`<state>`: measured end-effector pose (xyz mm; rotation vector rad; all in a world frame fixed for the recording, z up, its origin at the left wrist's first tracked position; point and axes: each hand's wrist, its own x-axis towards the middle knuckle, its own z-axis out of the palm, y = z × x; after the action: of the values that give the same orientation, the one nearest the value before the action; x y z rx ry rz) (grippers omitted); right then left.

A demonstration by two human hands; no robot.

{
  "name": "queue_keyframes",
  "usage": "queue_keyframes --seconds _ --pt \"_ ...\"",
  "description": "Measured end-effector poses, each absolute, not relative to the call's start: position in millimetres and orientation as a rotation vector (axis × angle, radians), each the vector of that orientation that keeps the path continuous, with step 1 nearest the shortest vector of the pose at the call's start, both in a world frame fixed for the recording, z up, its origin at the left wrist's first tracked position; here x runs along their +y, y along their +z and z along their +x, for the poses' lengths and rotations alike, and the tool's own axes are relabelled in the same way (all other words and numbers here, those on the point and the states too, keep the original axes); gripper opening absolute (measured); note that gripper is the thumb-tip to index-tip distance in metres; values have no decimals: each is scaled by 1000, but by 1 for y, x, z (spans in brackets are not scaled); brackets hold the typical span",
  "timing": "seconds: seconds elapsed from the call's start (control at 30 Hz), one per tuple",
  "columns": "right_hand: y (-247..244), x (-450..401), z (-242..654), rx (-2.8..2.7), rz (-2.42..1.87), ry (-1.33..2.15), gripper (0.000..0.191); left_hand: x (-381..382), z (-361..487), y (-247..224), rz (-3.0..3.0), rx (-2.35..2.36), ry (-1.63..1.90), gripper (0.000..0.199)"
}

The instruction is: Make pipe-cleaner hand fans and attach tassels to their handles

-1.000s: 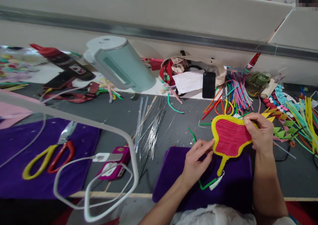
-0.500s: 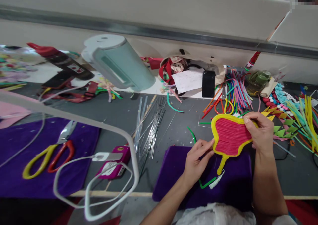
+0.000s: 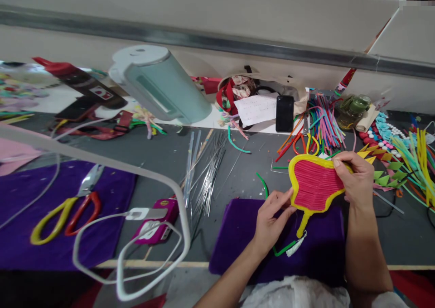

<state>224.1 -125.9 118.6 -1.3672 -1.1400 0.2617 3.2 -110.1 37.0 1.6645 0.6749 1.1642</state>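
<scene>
A small pink hand fan (image 3: 316, 185) with a yellow fuzzy border and a short yellow handle is held above a folded purple cloth (image 3: 234, 235). My right hand (image 3: 356, 176) pinches its upper right edge, thumb on the front. At the fan's left edge, the fingertips and thumb of my left hand (image 3: 273, 217) close lightly on the border. A white tassel (image 3: 296, 247) hangs at the handle's end. Beneath my left hand lies a bent green pipe cleaner (image 3: 283, 250), partly hidden by the hand.
Pliers (image 3: 68, 208) lie on another purple cloth at left, beside a magenta power bank (image 3: 158, 222) with a white cable. Thin metal wires (image 3: 210, 181) cross the table's middle. A pale green jug (image 3: 166, 86), a phone (image 3: 284, 113) and colored pipe cleaners (image 3: 328, 122) stand or lie behind.
Almost nothing differs. The view has shifted very slightly, and both hands stay on the fan in the same place.
</scene>
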Motion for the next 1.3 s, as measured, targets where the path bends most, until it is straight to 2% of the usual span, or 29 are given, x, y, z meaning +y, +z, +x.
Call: queue_keyframes --seconds 0.53,0.97,1.3 --pt "119 -125 225 -1150 -1372 257 8 -115 10 16 1748 694 1298 59" --pt "120 -126 224 -1118 -1369 272 7 -116 -2 35 1800 599 1048 58" --pt "120 -125 224 -1136 -1347 273 7 -118 3 29 1543 631 1105 51"
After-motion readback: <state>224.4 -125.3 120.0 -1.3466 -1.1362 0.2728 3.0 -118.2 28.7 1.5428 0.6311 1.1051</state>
